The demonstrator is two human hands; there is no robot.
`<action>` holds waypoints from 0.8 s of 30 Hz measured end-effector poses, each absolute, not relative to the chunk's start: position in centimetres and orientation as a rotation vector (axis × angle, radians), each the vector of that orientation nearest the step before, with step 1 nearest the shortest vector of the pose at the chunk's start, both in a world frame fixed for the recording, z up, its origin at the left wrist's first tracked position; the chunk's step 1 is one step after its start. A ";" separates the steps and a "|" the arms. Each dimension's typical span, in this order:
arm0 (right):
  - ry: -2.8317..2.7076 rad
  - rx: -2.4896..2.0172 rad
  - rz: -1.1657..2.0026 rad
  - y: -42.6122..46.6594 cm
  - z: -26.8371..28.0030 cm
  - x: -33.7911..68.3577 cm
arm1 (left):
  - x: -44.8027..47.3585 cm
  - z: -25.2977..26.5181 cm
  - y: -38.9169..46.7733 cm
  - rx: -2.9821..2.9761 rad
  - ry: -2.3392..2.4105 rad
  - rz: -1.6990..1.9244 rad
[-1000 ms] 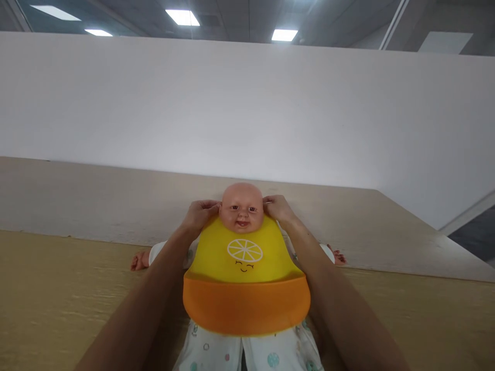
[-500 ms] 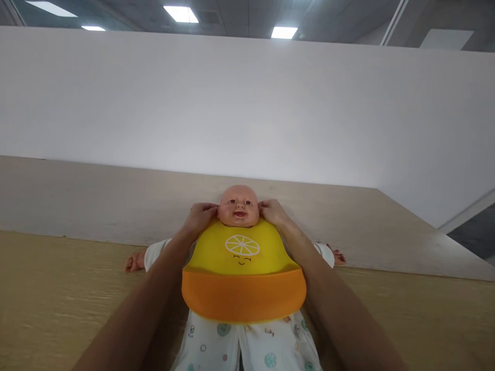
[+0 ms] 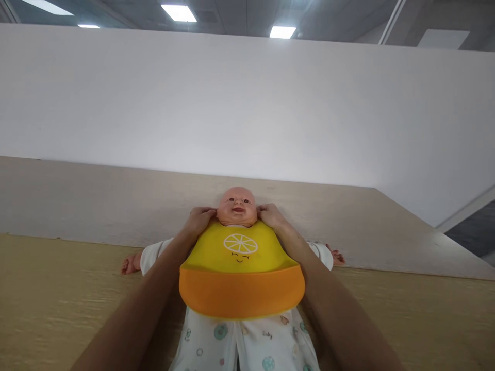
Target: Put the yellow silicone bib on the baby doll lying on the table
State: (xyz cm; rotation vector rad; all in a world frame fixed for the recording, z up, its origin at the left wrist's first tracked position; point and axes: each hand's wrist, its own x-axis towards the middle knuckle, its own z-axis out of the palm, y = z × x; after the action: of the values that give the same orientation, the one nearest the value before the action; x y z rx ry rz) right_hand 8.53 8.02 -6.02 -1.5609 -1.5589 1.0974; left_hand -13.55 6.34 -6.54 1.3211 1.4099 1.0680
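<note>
Now left hand (image 3: 200, 220) and right hand (image 3: 271, 215) both grip the doll's (image 3: 236, 206) bib (image 3: 240, 268) collar.

The only readable word is "Baby", printed small on the doll's white patterned trousers (image 3: 266, 335), while the yellow bib (image 3: 240, 252) carries no lettering, just a white lemon-slice sign with a little smiling face beneath.

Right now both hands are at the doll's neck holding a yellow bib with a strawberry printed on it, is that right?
Not quite: the head view shows a lemon slice print, not a strawberry. The left hand and right hand are at the doll's neck, holding the yellow bib.
</note>
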 end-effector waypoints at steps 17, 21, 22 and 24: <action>-1.347 -1.550 1.262 7.2 -6.1 8.8 | -13.6 -7.3 6.7 1.271 1.356 1.129; -1.359 -1.543 1.241 7.2 -6.1 8.9 | -13.5 -7.5 6.8 1.322 1.351 1.102; -1.366 -1.542 1.233 7.1 -6.0 9.0 | -13.5 -7.5 6.8 1.331 1.349 1.096; -1.363 -1.537 1.240 7.0 -5.9 8.9 | -13.5 -7.6 6.9 1.339 1.359 1.084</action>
State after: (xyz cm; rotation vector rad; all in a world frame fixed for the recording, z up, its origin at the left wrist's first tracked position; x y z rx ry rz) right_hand 8.94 7.01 -5.93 -1.5367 -1.3632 1.2405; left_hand -13.47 6.90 -7.56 1.3392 1.3591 1.0837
